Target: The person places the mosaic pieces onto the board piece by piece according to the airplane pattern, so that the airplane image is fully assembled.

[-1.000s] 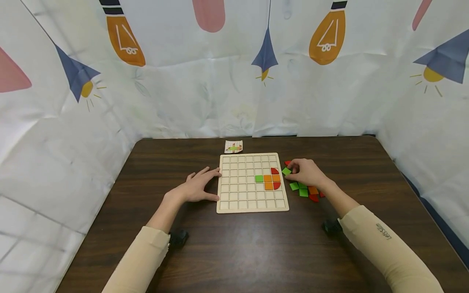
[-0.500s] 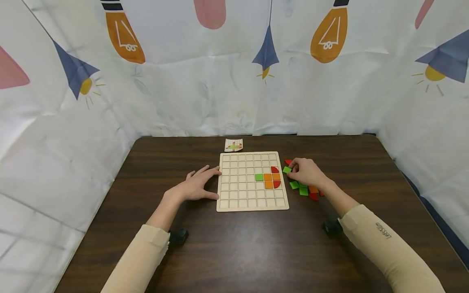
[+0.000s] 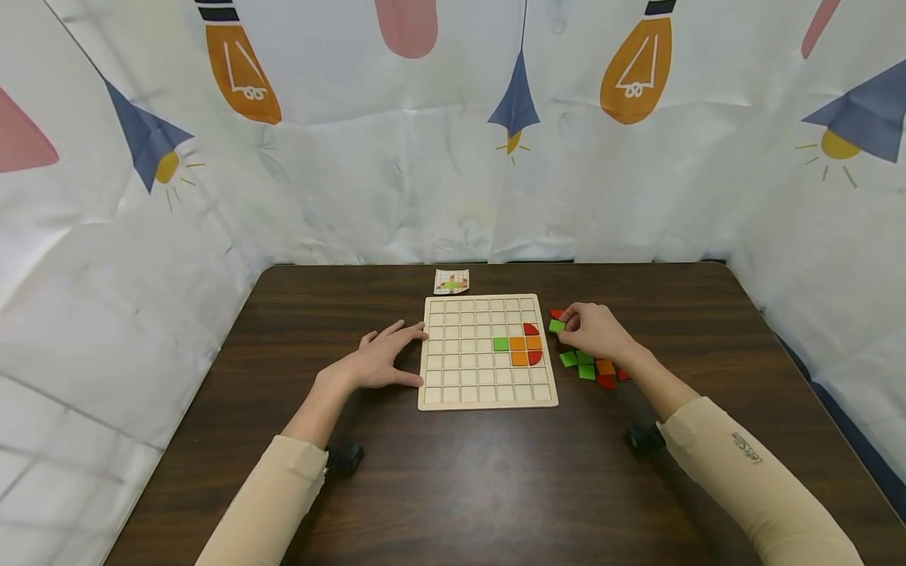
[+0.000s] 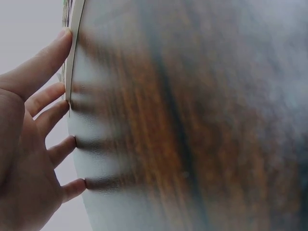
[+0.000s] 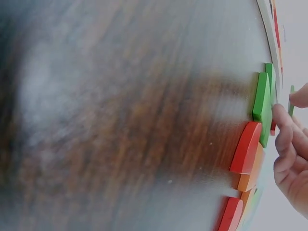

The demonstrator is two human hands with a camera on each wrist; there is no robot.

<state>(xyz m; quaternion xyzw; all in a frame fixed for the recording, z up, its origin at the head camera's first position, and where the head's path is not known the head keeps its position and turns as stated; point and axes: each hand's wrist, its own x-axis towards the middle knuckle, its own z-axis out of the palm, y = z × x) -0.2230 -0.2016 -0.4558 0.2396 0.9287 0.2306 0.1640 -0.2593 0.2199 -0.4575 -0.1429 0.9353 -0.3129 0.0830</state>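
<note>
Gridded board (image 3: 460, 377), pale wood, one: lies flat on the dark wooden table (image 3: 453, 487), and serves as landmark for all places below.

Set in the board's cells, toward its right edge: one green square (image 3: 501, 344); three orange squares (image 3: 517, 343), two of them in the green square's row and one in the row nearer the person; two red rounded pieces (image 3: 531, 329), one just beyond the rightmost orange square, one just on its near side.

Left hand (image 3: 378, 360), one: at the board's left edge, fingers straight and spread, thumb and index tips against the rim; grip released.

Right hand (image 3: 593, 328), one: just off the board's right edge, grasping a green tile (image 3: 557, 325) in a pinch of thumb and fingers. That tile is beside the board's right edge.

Loose pieces, right of the board, on the near side of the right hand: green tiles (image 3: 586, 372), an orange tile (image 3: 605, 367) and red pieces (image 3: 605, 382), crowded together. One further red piece (image 3: 557, 314), partly hidden, lies just beyond the pinched tile.

Pattern card (image 3: 451, 281), one: just past the board's far edge, printed with a coloured figure on a grid.

Printed cloth (image 3: 354, 181): hangs beyond the board, with lamps and bulbs.
</note>
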